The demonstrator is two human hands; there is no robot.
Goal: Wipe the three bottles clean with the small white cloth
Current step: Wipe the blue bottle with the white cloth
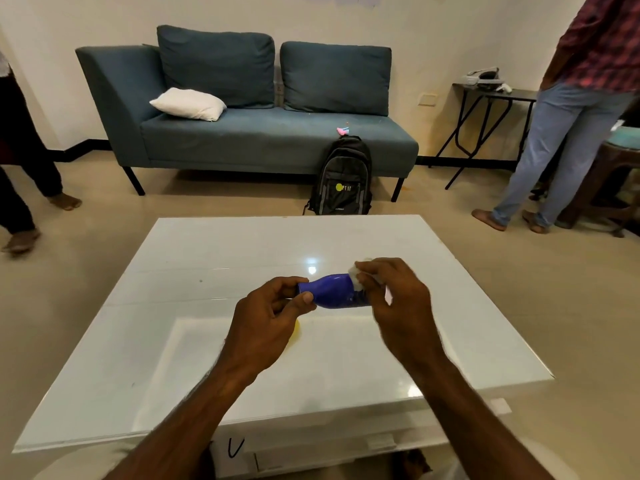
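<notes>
Above the near half of the glossy white table [173, 306], the left hand [266, 317] pinches the narrow end of a blue plastic bottle [332, 291] held sideways. The right hand [398, 299] presses the small white cloth [356, 273] against its wide end. That light pinch could let the bottle twist loose. A yellow object [297, 332] hides beneath the left hand; no other bottles show.

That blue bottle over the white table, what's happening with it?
A person is wiping it. The left hand grips the blue bottle by its narrow end, holding it sideways above the white table, while the right hand presses a small white cloth against the other end. A bit of something yellow shows under the left hand. No other bottles can be made out.
</notes>
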